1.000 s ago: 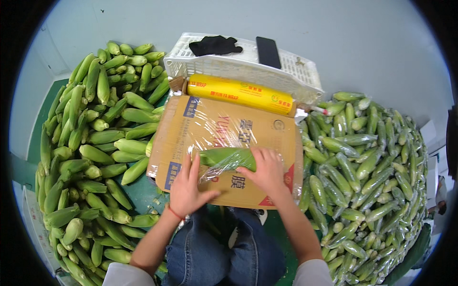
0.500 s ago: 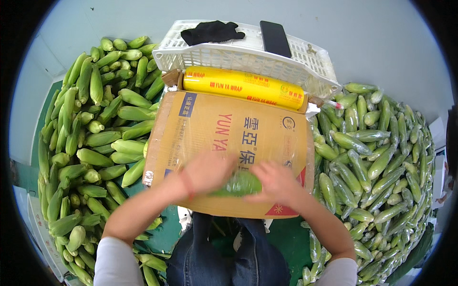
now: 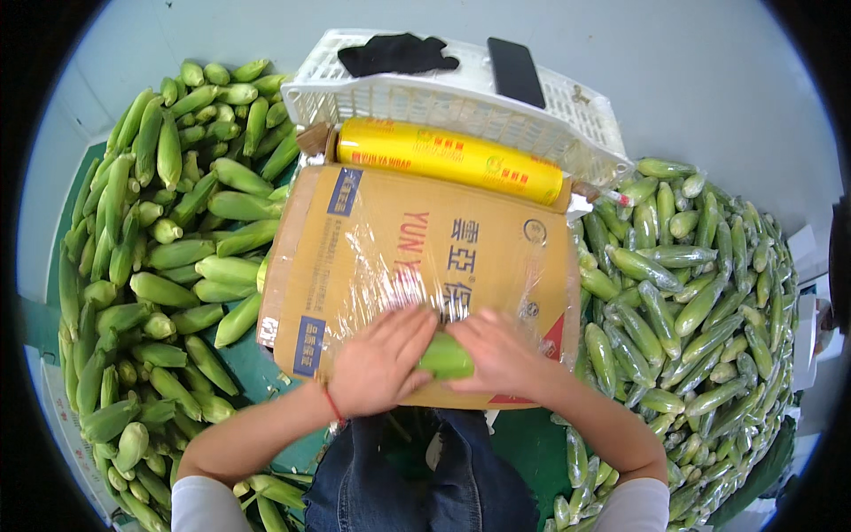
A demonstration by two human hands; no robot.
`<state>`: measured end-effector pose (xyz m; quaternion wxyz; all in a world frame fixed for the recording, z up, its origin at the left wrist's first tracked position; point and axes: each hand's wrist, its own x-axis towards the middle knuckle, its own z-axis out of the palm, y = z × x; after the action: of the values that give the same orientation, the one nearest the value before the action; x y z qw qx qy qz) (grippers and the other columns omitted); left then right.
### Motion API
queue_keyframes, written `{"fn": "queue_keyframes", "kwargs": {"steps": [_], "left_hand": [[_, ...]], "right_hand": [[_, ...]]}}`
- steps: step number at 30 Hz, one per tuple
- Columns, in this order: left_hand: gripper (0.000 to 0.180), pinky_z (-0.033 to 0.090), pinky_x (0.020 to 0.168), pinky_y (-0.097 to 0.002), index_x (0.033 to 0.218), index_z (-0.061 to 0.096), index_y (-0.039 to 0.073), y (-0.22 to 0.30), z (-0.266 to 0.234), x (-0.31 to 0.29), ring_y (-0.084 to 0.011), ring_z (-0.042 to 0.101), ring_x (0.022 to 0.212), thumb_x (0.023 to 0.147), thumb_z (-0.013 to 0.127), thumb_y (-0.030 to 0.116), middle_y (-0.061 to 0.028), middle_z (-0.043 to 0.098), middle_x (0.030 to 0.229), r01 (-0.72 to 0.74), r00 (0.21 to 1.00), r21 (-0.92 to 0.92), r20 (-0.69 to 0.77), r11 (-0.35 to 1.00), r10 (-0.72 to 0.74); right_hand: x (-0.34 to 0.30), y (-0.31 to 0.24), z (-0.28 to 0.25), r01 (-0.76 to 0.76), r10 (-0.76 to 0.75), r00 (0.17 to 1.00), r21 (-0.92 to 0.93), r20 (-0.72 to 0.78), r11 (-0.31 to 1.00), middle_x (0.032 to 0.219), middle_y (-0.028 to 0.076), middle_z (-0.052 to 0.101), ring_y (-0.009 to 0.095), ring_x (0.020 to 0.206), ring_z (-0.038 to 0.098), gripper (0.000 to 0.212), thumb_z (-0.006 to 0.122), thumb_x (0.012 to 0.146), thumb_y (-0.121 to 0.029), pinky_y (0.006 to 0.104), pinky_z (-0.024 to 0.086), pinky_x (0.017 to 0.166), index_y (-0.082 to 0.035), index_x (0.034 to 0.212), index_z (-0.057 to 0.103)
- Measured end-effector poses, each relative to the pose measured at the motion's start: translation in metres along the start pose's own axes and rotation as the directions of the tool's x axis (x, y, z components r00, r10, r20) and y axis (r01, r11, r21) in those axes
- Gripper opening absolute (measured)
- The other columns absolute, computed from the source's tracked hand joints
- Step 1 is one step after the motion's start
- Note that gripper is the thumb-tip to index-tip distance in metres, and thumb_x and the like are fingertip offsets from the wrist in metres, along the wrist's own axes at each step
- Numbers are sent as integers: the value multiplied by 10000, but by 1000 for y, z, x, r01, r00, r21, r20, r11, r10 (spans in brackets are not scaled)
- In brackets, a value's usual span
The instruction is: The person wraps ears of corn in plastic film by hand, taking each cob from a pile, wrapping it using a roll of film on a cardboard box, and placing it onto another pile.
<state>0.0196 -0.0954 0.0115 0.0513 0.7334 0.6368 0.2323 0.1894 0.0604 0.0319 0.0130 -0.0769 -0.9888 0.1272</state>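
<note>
A green ear of corn in its husk (image 3: 446, 355) lies crosswise near the front edge of a cardboard box (image 3: 355, 257). My left hand (image 3: 379, 362) grips its left end, fingers curled over the top. On the other end my right hand (image 3: 501, 356) is closed, thumb toward me. Clear plastic film (image 3: 390, 275) stretches over the box top, from the corn back toward a yellow roll of cling film (image 3: 452, 160) at the box's far edge. Both ends of the corn are hidden under my hands.
Unwrapped corn (image 3: 204, 239) is heaped on the left. A pile of film-wrapped corn (image 3: 700, 310) rises on the right. Behind the roll stands a white plastic basket (image 3: 425, 97) bearing a black glove (image 3: 399, 55) and a phone (image 3: 516, 73).
The yellow roll has turned, and film now shows stretched across the box top. My left hand has moved down to the corn's left end; my right hand stays on the other end.
</note>
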Motion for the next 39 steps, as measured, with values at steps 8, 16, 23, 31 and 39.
{"fn": "queue_keyframes", "kwargs": {"steps": [8,16,23,31,39], "left_hand": [[771,324,1111,-381,1370,315,-148,-94,21,129,-400,339,1357,842,637,313,-336,297,1448,74,856,357,457,931,-242],[661,438,1013,-416,1311,535,25,-100,-24,117,-385,438,1285,772,729,356,-241,412,1422,323,837,-22,473,946,-275],[772,367,1053,-561,1469,348,156,27,-9,49,-357,246,1421,777,689,166,-149,186,1566,-260,841,-909,-379,327,-385],[327,463,679,-245,1242,510,76,-5,-22,-1,-101,512,761,1022,413,299,-16,468,851,111,548,-978,-87,176,-832],[773,486,898,-338,1467,290,-11,48,-34,-52,-229,599,1064,798,655,118,-165,575,1208,140,990,-531,98,836,-104]], "right_hand": [[49,28,-4,-54,54,996,2,76,999,1021,154,623,316,920,624,719,783,672,-396,380,517,762,-62,1251,518],[-35,-53,-32,-276,-225,750,604,621,748,1147,193,617,354,1020,621,784,721,746,-492,438,509,857,-71,1344,437],[-66,-49,-4,-546,-382,799,294,464,-785,1017,203,616,312,774,649,826,508,835,-678,414,556,595,31,1257,471],[-50,-56,-16,-363,15,919,862,393,-353,1024,169,634,300,687,654,519,633,844,-457,408,521,520,-64,1183,601],[-73,-36,-41,218,729,519,894,-445,391,898,109,672,190,824,656,228,596,908,-146,317,534,734,-54,1109,649]]}}
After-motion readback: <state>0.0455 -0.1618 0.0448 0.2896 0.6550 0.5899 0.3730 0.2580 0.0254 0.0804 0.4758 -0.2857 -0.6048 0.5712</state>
